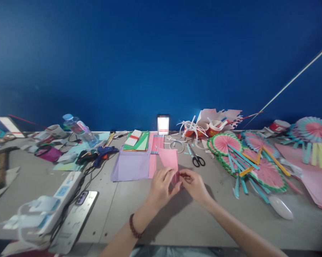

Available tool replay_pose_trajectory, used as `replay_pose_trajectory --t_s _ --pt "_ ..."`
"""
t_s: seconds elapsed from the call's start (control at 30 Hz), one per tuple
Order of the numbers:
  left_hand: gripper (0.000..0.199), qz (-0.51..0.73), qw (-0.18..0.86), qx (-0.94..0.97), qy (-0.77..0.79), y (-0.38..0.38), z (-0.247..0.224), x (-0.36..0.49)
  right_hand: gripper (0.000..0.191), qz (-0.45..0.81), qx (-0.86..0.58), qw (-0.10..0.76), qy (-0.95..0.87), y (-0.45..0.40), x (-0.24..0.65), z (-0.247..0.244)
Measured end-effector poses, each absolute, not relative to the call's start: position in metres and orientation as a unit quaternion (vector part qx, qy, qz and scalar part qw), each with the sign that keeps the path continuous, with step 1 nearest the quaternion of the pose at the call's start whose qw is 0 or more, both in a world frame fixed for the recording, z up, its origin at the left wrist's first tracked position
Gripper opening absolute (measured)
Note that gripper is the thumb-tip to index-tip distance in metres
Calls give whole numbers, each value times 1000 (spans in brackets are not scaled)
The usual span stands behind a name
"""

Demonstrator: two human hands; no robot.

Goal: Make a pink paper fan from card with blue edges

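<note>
A pink sheet of paper (pixel 169 157) stands upright above the table, with my left hand (pixel 163 184) closed on its lower part. At the sheet's lower right edge, the fingers of my right hand (pixel 191 184) are pinched together; the exact grip is partly hidden. Just behind my left hand lie a purple paper stack (pixel 131 166) and a flat pink sheet (pixel 152 167). Black-handled scissors (pixel 198 161) rest beyond my right hand. A bead bracelet (pixel 135 226) circles my left wrist.
Folded paper fans (pixel 227 144) with coloured strips spread over the right side. To the left are a blue glue gun (pixel 104 153), a tilted water bottle (pixel 80 129), a power strip (pixel 63 200) with cables and a phone (pixel 75 217). A blue wall (pixel 161 64) closes off the back.
</note>
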State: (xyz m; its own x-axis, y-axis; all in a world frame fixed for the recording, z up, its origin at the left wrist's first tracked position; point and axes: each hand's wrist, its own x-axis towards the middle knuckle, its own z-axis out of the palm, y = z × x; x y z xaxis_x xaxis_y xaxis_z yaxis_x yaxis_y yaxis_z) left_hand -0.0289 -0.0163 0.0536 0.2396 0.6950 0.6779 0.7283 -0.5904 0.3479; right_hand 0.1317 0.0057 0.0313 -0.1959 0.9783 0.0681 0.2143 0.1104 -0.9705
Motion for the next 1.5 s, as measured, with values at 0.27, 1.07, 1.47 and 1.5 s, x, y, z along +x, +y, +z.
replay_pose_trajectory --t_s 0.27,1.07,1.47,1.5 --pt "34 -467 -37 -768 -438 -26 60 -28 24 448 -434 420 -659 -5 127 56" --pt "17 -405 132 -764 -484 -13 109 -54 22 103 -354 383 -847 36 183 98" --pt "19 -405 260 -776 -408 -4 116 -57 16 163 -378 342 -845 38 176 119" --pt "20 -407 271 -774 -402 -5 114 -57 18 151 -391 338 -843 37 177 116"
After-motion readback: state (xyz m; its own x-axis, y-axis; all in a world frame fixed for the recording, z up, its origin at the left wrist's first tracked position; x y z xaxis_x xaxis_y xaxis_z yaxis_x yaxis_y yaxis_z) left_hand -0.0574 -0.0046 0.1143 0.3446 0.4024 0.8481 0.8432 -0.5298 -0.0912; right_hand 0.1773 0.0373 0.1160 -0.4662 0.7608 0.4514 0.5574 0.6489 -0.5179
